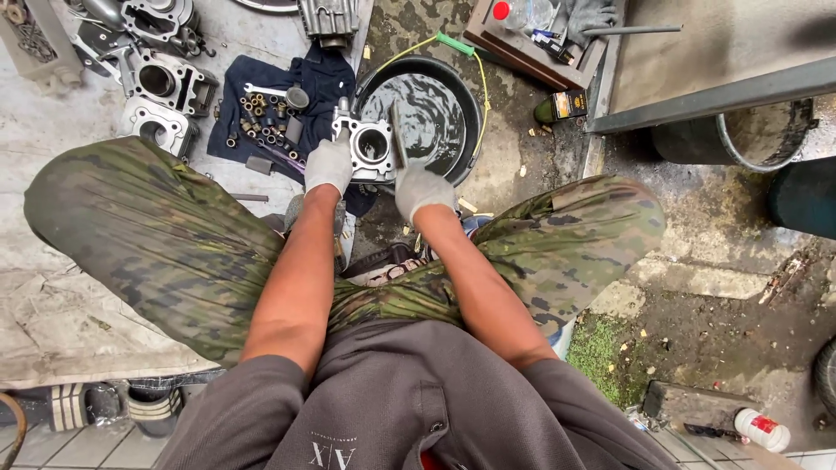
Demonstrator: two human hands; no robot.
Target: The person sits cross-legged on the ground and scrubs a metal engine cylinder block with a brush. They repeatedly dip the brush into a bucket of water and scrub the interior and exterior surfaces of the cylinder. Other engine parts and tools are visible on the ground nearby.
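Note:
I squat on the ground in camouflage trousers, both hands in grey work gloves. My left hand (328,164) grips the left side of a metal engine cylinder block (371,148) with a round bore. My right hand (421,190) holds a thin flat tool (398,135) upright against the block's right side. The block hangs over the near rim of a black basin (465,96) filled with dark liquid.
A dark blue cloth (326,83) with several small bolts, nuts and a wrench lies to the left. More engine castings (165,83) sit at the far left. A wooden tray (531,43) with a bottle stands behind the basin; a small can (562,106) stands beside it.

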